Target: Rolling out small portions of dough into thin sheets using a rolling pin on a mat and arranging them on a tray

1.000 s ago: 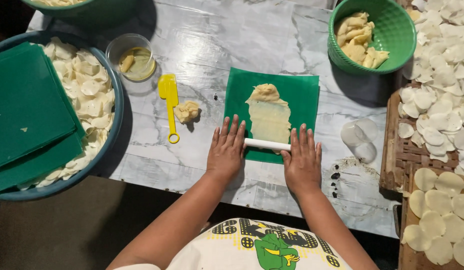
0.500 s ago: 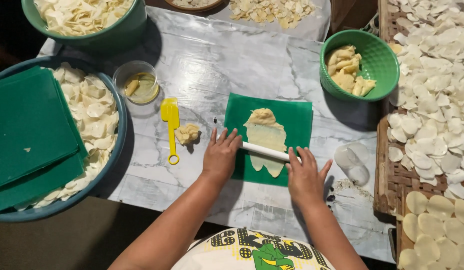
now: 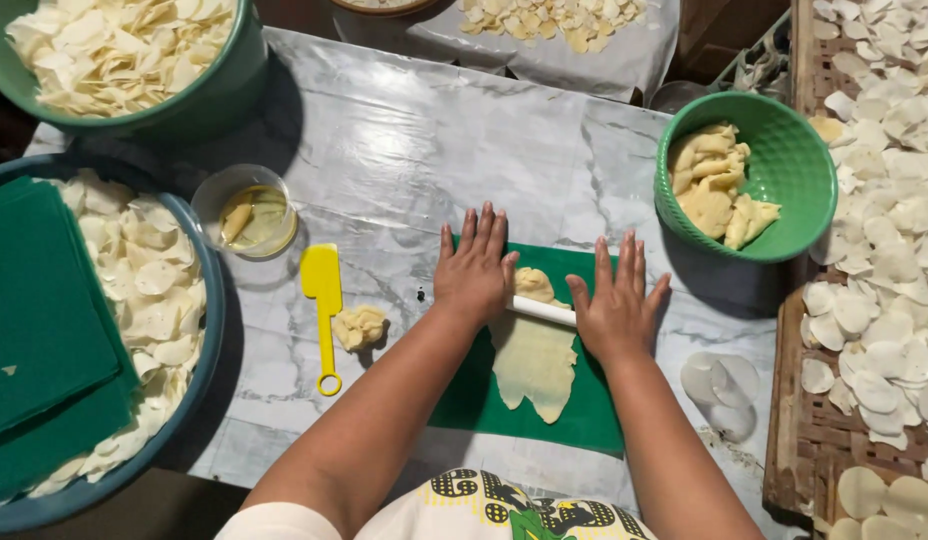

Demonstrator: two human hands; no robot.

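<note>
The white rolling pin point(image 3: 544, 312) lies crosswise under both flat, open palms, left hand point(image 3: 474, 272) and right hand point(image 3: 616, 310), across the dough sheet point(image 3: 532, 362) stretching toward the person.

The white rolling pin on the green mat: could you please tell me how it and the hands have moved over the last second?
Both palms, left hand and right hand, have pushed the thin white rolling pin away from the person, up the green mat, leaving a longer flattened sheet of pale dough behind it. Neither hand let go. The yellow plastic spatula and small dough lump stayed put.
</note>
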